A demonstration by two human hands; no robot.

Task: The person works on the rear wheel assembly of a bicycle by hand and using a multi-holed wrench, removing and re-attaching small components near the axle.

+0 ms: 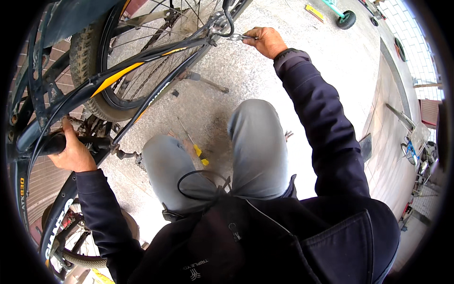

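A black bicycle with orange stripes (116, 79) stands at my left, its rear wheel (78, 57) toward the far side. My left hand (75, 150) is closed around a black frame tube (97, 142) near the cranks. At the rear axle, my right hand (266, 41) pinches a slim silver wrench (238, 37). Its far end meets the metal parts by the hub (218, 26), where a black cable curves down. The exact fit of the wrench there is too small to make out.
A yellow-and-black screwdriver (197, 151) lies on the concrete between my knees. The kickstand (210, 84) sticks out below the frame. Farther off are a yellow strip-shaped object (314, 13) and a teal frame with a black wheel (346, 20). Another bicycle wheel (85, 258) shows at lower left.
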